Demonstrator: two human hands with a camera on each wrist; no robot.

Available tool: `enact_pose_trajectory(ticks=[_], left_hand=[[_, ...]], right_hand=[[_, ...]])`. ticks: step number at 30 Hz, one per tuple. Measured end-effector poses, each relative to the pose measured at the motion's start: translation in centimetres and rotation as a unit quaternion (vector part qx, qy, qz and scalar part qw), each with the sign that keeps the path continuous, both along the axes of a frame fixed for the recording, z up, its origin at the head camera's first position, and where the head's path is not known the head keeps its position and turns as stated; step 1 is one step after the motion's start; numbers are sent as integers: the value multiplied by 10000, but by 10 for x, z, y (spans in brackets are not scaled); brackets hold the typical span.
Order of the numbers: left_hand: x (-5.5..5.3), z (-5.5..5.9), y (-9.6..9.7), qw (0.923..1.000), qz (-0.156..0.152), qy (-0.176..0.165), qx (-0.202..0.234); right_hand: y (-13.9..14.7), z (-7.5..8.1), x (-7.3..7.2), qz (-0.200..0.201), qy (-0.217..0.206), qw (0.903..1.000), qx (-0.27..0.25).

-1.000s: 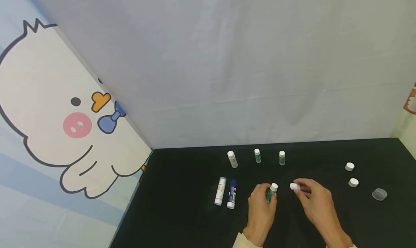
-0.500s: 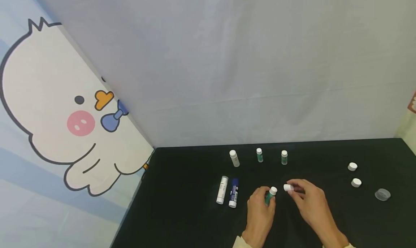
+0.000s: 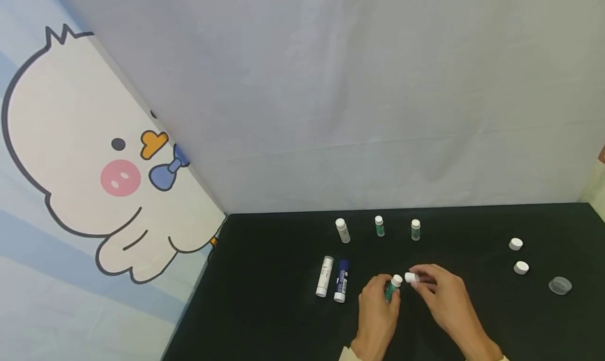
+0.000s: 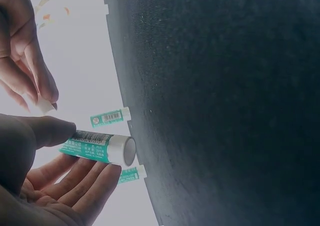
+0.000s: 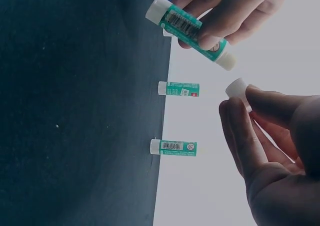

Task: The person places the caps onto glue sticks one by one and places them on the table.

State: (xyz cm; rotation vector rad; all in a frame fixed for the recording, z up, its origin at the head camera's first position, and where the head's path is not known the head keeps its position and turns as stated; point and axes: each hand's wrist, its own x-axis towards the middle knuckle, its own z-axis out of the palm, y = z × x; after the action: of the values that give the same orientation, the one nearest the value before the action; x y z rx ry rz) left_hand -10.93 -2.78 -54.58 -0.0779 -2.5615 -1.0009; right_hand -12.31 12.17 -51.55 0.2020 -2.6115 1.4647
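Observation:
In the head view my left hand [image 3: 378, 311] holds a green-labelled glue stick [image 3: 390, 291] with its white top end up. The right wrist view shows that glue stick [image 5: 186, 28] uncapped, its pale glue tip bare and its white base at the other end. Thumb and fingers of my right hand [image 3: 441, 298] pinch a small white cap [image 3: 410, 277]. That cap [image 5: 237, 88] is close to the bare tip, with a small gap between them. In the left wrist view, the fingers cup under the glue stick [image 4: 95, 147] and the thumb lies over it.
Two green glue sticks [image 3: 380, 227] and a white one [image 3: 343, 231] stand in the back row. Left of my hands are a white glue stick [image 3: 324, 277] and a blue one [image 3: 341, 282]. Two white caps [image 3: 515, 244] and a clear shallow cup [image 3: 560, 285] lie right.
My right hand has moved left with the cap, closing most of the gap to the glue stick. The left hand has stayed nearly in place, still gripping the glue stick. The view has shifted slightly.

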Motion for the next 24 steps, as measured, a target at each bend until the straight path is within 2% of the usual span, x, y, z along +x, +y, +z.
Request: enact_pose_trajectory(ticks=[6, 24], left_hand=[[2, -1, -2, 10000, 40, -64, -8], [6, -2, -3, 9990, -39, -424, 98]], right_hand=[[-3, -1, 1, 94, 16, 9999, -61], [-10, -1, 2, 466, -514, 9975, -161]])
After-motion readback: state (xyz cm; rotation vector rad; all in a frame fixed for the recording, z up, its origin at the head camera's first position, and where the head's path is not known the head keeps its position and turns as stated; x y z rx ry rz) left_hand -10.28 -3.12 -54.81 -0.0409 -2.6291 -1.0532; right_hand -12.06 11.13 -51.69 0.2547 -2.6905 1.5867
